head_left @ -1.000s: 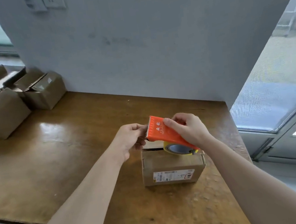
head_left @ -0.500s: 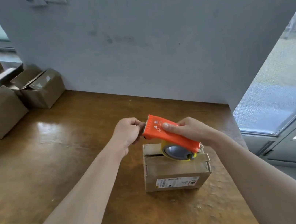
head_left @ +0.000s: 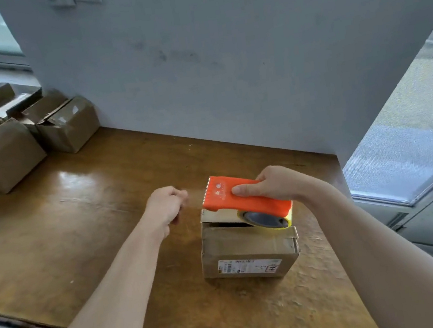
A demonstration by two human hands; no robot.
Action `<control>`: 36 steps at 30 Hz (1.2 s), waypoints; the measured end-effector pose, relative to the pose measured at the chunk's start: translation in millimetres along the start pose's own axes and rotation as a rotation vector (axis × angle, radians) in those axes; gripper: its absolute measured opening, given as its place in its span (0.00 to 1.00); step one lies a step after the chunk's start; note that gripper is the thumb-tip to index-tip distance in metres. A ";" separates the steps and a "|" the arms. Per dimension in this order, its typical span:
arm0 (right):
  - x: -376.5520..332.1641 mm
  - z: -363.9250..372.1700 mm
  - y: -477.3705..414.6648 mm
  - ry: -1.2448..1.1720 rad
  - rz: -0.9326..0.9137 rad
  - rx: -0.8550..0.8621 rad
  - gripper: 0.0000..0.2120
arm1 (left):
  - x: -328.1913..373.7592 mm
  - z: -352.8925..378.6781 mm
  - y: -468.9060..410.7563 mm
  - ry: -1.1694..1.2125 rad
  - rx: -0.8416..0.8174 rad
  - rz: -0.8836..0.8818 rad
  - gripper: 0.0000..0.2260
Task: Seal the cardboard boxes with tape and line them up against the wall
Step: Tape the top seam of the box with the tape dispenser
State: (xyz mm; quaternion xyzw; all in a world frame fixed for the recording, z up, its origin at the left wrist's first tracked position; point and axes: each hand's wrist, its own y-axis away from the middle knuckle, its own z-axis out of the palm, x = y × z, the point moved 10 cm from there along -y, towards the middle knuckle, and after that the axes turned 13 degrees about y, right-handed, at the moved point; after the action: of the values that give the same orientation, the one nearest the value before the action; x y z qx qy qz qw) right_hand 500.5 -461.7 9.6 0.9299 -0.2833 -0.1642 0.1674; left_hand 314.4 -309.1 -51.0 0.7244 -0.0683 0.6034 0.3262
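Head | right hand [head_left: 272, 187] grips tape dispenser [head_left: 243, 202] on box [head_left: 248, 254] | left hand [head_left: 167, 207] curled — grasp unclear

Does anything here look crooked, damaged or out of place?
The near box under the tape dispenser shows a dark gap between its top flaps. The boxes at far left sit jumbled, flaps open, not in a row along the wall.

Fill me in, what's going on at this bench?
A person is taping a small cardboard box on the wooden table. The right hand grips an orange tape dispenser over the box top, where a gap shows between the flaps. The left hand sits just left of the dispenser, fingers curled; whether it pinches a tape end is unclear. More boxes, some with flaps up, sit back left by the wall.
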 end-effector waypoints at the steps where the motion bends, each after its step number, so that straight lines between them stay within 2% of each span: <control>1: 6.5 -1.6 0.2 0.017 0.012 0.007 0.35 | -8.7 -15.9 -3.8 0.004 0.042 -0.016 0.12; 5: 16.9 -3.1 -1.9 0.090 0.023 0.012 0.30 | -40.6 -41.4 -10.4 -0.015 0.028 -0.087 0.13; 10: 16.9 9.8 -10.1 0.193 0.025 0.015 0.33 | -70.3 -28.7 -8.5 -0.001 0.016 -0.139 0.12; 16: 22.0 14.2 -14.4 0.189 0.055 -0.003 0.33 | -81.3 -23.3 -8.0 0.079 0.041 -0.186 0.09; 23: 26.1 21.3 -17.4 0.147 0.064 -0.009 0.33 | -109.2 -20.1 -11.9 0.081 0.063 -0.215 0.12; 26: 25.7 21.6 -16.6 0.138 0.055 -0.015 0.31 | -117.1 -15.0 -13.5 0.091 0.065 -0.205 0.14; 36: 27.7 24.3 -17.5 0.104 0.066 -0.024 0.30 | -139.0 8.5 -9.3 0.143 0.072 -0.244 0.12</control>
State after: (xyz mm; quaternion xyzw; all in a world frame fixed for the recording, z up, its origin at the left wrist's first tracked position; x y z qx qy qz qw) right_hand 520.9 -469.4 -24.9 0.9253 -0.3027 -0.1134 0.1984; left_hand 289.5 -347.6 -182.8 0.6938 0.0652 0.6113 0.3751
